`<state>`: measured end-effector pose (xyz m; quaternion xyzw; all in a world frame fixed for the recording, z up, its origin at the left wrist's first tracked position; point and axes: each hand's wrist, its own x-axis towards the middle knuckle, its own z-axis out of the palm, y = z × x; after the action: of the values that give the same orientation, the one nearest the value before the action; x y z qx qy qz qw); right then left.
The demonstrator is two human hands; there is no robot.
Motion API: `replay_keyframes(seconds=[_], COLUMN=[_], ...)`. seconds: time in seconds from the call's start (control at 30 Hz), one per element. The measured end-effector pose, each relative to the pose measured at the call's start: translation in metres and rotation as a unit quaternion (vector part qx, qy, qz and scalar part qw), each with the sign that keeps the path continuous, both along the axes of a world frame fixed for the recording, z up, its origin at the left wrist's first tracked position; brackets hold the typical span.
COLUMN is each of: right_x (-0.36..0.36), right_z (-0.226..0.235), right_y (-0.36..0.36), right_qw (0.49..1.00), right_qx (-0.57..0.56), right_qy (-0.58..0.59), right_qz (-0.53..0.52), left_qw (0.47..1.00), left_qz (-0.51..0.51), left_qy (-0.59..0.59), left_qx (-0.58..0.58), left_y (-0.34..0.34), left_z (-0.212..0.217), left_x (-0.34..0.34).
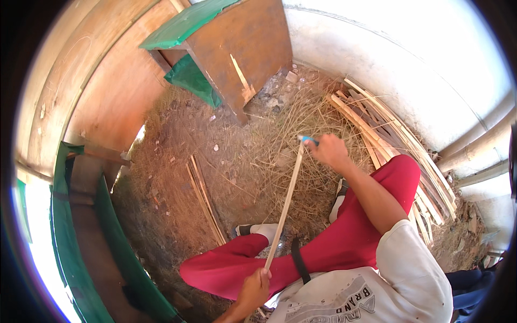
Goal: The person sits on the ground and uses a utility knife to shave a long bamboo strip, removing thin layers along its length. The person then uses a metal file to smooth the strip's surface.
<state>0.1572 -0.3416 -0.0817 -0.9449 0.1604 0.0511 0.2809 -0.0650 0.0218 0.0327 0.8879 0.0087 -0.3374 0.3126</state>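
Observation:
My left hand [254, 288] grips the near end of a long pale bamboo strip [285, 202] that runs up and away across my red-trousered legs. At the strip's far end, my right hand [329, 151] is closed on a small tool with a blue handle [308, 139], its tip touching the strip. I sit on the ground with knees bent, one white-socked foot [264, 230] beside the strip.
A pile of split bamboo strips [393, 140] lies at the right along the white wall. Two loose strips [204, 196] rest on the dirt at the left. A brown wooden box with green sheeting [226, 48] stands at the back. Dry shavings cover the ground.

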Motion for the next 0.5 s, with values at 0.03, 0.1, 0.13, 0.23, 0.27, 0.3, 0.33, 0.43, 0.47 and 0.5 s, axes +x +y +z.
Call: replay_keyframes(seconds=[0.03,0.1,0.13,0.23,0.27,0.3,0.33,0.43,0.47,0.5], right_x=[0.004,0.009,0.009,0.004,0.004,0.003,0.003,0.008,0.010,0.010], right_z=[-0.004,-0.007,-0.011,0.006,0.009,0.009,0.009,0.012,0.011,0.015], right_y=[-0.009,-0.016,-0.015,0.009,0.015,0.019,0.020,0.014,0.009,0.007], right_qw=[1.000,0.996,0.996,0.992,0.988,0.982,0.973,0.930,0.910,0.888], right_qx=[-0.016,-0.049,-0.021,0.073,0.113,0.152,0.192,0.315,0.357,0.399], right_qy=[-0.009,-0.023,-0.036,-0.073,-0.082,-0.091,-0.108,-0.168,-0.187,-0.204], right_qz=[-0.025,-0.068,-0.074,-0.067,-0.063,-0.060,-0.068,-0.091,-0.097,-0.104], left_qw=[1.000,0.999,0.998,0.993,0.992,0.990,0.988,0.956,0.953,0.950], left_qz=[-0.007,0.023,0.023,0.027,0.021,0.015,0.008,-0.071,-0.087,-0.104], left_qy=[-0.018,-0.034,-0.047,-0.102,-0.113,-0.125,-0.136,-0.275,-0.279,-0.281], left_qx=[0.001,0.030,0.040,0.046,0.053,0.060,0.067,0.073,0.081,0.089], left_y=[0.009,0.012,0.014,0.025,0.024,0.023,0.022,0.026,0.027,0.026], left_z=[0.000,0.009,0.008,-0.001,0.000,0.001,0.002,-0.005,-0.004,-0.001], left_x=[-0.009,-0.014,-0.010,0.002,0.007,0.014,0.019,0.040,0.050,0.061])
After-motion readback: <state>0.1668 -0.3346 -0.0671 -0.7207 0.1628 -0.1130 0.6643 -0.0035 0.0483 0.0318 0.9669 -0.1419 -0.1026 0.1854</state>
